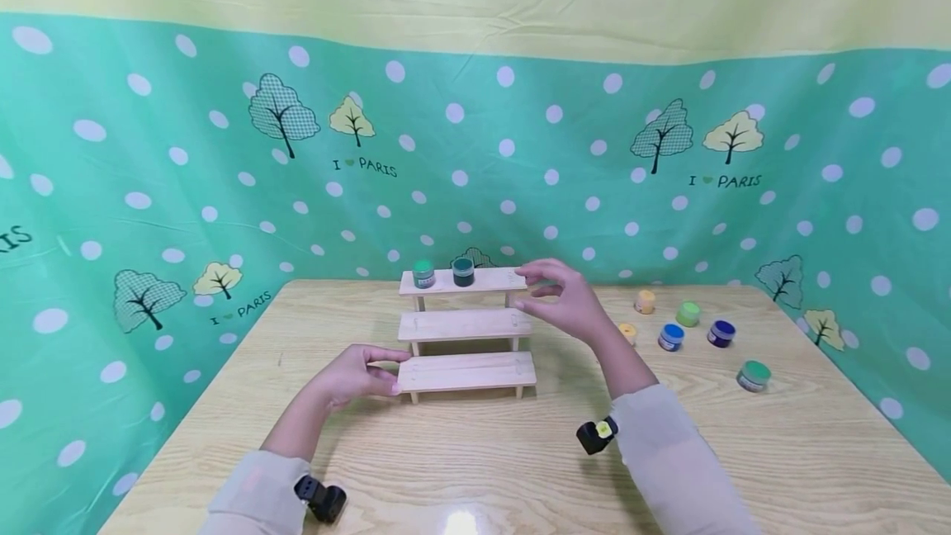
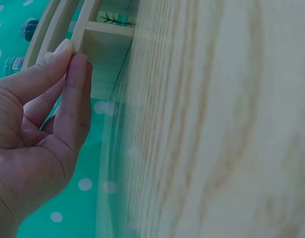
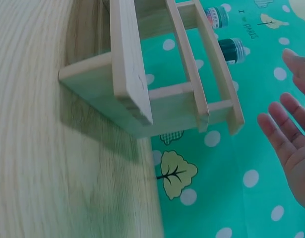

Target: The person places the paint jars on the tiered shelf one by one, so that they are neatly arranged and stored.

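A three-tier wooden shelf (image 1: pixel 466 325) stands towards the back of the table. On its top tier sit a green-lidded jar (image 1: pixel 423 274) and a dark green jar (image 1: pixel 463 272). The left hand (image 1: pixel 358 375) pinches the left end of the lowest tier between thumb and fingers, as the left wrist view (image 2: pixel 48 109) also shows. By the right end of the top tier is the right hand (image 1: pixel 563 297), its fingers spread and relaxed; in the right wrist view this hand (image 3: pixel 291 134) is apart from the shelf and holds nothing.
On the right of the table stand several jars: orange (image 1: pixel 645 301) and another orange (image 1: pixel 628 332), light green (image 1: pixel 688 314), blue (image 1: pixel 671 337), dark blue (image 1: pixel 721 333) and green-lidded (image 1: pixel 754 376). A dotted green cloth (image 1: pixel 505 213) hangs behind the table (image 1: pixel 446 461).
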Demonstrator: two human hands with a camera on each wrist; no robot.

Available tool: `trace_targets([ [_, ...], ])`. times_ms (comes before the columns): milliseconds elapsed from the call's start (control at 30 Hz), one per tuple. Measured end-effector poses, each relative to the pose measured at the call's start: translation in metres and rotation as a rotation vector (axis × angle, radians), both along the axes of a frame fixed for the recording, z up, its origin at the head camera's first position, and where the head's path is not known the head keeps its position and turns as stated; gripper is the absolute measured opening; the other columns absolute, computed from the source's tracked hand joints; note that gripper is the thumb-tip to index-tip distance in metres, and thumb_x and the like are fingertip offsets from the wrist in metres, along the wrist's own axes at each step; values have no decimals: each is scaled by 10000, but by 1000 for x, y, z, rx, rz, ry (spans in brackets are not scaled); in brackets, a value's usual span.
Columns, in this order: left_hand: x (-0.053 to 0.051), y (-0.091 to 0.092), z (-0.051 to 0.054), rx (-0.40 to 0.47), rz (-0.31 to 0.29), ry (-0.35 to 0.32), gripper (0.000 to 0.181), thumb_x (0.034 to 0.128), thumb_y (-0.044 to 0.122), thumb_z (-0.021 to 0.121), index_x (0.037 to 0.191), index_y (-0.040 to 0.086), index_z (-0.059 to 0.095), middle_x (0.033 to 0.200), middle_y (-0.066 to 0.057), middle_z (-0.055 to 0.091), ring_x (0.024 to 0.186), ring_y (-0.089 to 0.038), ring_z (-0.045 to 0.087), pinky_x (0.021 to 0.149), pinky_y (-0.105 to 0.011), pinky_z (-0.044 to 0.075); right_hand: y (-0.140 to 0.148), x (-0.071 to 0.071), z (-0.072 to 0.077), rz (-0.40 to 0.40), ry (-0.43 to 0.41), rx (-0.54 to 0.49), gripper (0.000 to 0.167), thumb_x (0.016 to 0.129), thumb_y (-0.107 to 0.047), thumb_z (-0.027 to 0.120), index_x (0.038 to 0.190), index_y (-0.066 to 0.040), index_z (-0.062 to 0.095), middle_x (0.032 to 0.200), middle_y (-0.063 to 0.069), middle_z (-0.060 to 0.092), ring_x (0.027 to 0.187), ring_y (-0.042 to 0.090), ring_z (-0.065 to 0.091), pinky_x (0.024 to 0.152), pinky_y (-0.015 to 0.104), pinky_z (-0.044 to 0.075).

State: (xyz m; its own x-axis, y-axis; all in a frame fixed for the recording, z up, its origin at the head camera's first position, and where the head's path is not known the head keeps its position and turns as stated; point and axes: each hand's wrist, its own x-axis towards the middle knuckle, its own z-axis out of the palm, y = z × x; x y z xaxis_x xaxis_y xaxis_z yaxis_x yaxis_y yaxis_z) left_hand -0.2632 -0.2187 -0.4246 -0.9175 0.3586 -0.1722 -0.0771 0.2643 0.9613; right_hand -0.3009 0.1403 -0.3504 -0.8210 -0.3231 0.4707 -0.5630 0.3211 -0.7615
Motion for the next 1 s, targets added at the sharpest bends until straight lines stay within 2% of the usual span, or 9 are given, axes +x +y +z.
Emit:
trace_targets([
  [167,1,1,1,1,-2,1,571,763,-116,746,1303,-86,562,1049,-228,678,864,-217,681,764,-339,583,13,3,-4,8,22,9,474,803,-108,811,1236,-8,647,1232,96,587,1077,351,591,909,416,532],
  [367,1,1,1,1,-10,15,566,767,-130,733,1303,-102,552,1008,-210,696,861,-221,684,764,-346,583,27,7,-6,3,36,32,472,801,-146,819,1239,-65,665,1279,88,575,1072,302,587,904,440,533],
  [667,1,2,2,-14,-15,12,576,769,-111,743,1312,-91,551,1036,-225,684,864,-214,681,764,-341,582,54,16,-10,-53,13,102,448,809,-161,813,1230,-99,670,1267,76,571,1074,258,579,897,441,534],
  [867,3,3,4,-9,-10,12,575,772,-127,732,1315,-97,544,1028,-224,685,861,-211,680,765,-347,583,55,39,8,-65,1,112,423,826,-19,767,1228,19,641,1274,190,551,1095,366,556,907,461,523],
  [900,4,3,5,-9,-8,10,574,773,-127,732,1315,-96,545,1020,-216,689,859,-210,680,764,-345,583,56,40,8,-72,-2,117,428,821,6,763,1229,31,635,1273,202,550,1101,382,552,908,469,521],
  [1000,4,3,6,-10,-10,12,574,772,-124,736,1313,-97,546,1010,-202,695,859,-207,681,760,-341,583,68,34,-3,-82,19,128,449,819,-29,777,1245,-3,636,1275,164,561,1107,351,561,900,478,520],
])
